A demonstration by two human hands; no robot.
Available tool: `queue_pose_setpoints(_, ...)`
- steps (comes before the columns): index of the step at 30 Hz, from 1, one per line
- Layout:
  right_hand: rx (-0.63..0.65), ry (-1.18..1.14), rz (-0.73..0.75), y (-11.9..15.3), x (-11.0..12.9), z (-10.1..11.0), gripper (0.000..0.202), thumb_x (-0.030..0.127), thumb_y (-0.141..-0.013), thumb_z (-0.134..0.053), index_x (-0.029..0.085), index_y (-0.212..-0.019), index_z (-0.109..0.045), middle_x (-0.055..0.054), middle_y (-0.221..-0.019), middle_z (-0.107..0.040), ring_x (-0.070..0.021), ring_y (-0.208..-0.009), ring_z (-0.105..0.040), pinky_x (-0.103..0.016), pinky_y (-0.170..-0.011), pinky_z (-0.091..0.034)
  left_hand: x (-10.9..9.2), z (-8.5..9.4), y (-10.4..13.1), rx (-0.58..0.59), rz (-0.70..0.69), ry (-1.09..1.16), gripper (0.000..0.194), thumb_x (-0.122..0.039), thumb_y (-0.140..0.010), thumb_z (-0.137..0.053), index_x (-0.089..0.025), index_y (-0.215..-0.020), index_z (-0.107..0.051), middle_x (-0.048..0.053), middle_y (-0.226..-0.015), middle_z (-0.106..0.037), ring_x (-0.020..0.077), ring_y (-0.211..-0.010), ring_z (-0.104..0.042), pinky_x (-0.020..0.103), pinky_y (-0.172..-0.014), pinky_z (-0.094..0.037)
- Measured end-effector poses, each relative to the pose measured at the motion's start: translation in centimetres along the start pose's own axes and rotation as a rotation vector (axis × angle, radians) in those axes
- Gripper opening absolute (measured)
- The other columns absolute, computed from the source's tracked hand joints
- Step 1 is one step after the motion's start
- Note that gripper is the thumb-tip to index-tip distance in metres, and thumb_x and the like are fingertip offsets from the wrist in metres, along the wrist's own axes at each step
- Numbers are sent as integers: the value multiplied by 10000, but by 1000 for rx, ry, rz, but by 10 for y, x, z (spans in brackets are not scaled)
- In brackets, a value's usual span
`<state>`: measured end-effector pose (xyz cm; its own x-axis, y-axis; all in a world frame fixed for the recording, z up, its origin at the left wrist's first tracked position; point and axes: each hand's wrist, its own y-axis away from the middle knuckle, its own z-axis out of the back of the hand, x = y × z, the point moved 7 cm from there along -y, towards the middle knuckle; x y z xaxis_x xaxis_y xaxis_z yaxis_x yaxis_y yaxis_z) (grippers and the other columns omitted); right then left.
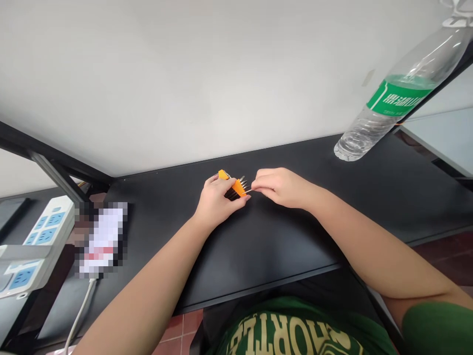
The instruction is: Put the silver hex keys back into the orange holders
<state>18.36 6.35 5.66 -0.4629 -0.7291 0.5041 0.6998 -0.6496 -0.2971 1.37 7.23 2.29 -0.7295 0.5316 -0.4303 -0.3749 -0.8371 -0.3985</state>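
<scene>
My left hand [218,199] is wrapped around an orange hex key holder [239,187], its thumb and fingers pressing on the two sides. Several dark metal keys [243,181] stick out of the holder toward the right. My right hand [279,186] is closed in a pinch on a thin hex key [249,191], whose visible end meets the holder's lower right edge. Most of that key is hidden by the fingers. Both hands are just above the black table [258,236], close to its middle.
A large water bottle [384,106] with a green label stands at the back right. To the left are a blurred-out phone-like object [103,236] with a white cable [79,315] and a white power strip [46,234]. A white wall [177,84] rises behind the table.
</scene>
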Motion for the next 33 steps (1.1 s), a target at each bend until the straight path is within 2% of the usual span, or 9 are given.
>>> queue_pose_setpoints(6, -35, 0, -19, 0, -3, 9, 255, 155, -1012, -492, 183, -936, -735, -39, -882, -623, -141, -704, -545, -278, -677, -421, 2, 1, 0, -18, 10, 16, 283, -440, -791, -789, -240, -798, -589, -62, -697, -609, 152, -696, -618, 430, -1157, -440)
queue_pose_setpoints(14, -57, 45, 8, 2, -2, 6, 277, 129, -1007, -481, 189, -946, -745, -43, -906, -648, -136, -696, -549, -272, -656, -409, 1, 0, 1, 6, -3, -17, 259, -439, -802, -777, -242, -836, -612, -53, -728, -626, 159, -736, -638, 448, -1178, -410)
queue_pose_setpoints(19, -70, 79, 62, 1, 1, 0, 301, 116, -1012, -469, 195, -985, -757, -53, -931, -684, -145, -719, -576, -275, -654, -420, -1, -2, 2, 30, -21, -15, 242, -439, -808, -770, -245, -843, -629, -52, -731, -639, 158, -746, -644, 451, -1187, -396)
queue_pose_setpoints(26, -88, -63, 33, -2, 7, -19, 240, 125, -1012, -484, 194, -955, -707, -58, -1001, -668, -157, -804, -595, -287, -726, -463, -7, 0, 1, 25, -25, 25, 194, -397, -815, -732, -244, -799, -614, -55, -681, -615, 151, -704, -614, 442, -1195, -390)
queue_pose_setpoints(29, -127, -106, -2, -4, 3, -22, 210, 103, -986, -499, 202, -960, -683, -60, -1030, -644, -160, -811, -581, -290, -733, -464, -4, 2, 0, 0, -5, 43, 200, -396, -809, -732, -245, -778, -605, -53, -681, -609, 151, -690, -606, 432, -1174, -419)
queue_pose_setpoints(33, -110, -127, -42, -6, -7, -24, 179, 81, -953, -540, 192, -874, -656, -32, -948, -631, -140, -772, -563, -269, -705, -438, -5, 1, 0, 15, -26, 35, 239, -419, -818, -732, -247, -748, -582, -57, -657, -581, 147, -656, -570, 430, -1158, -429)
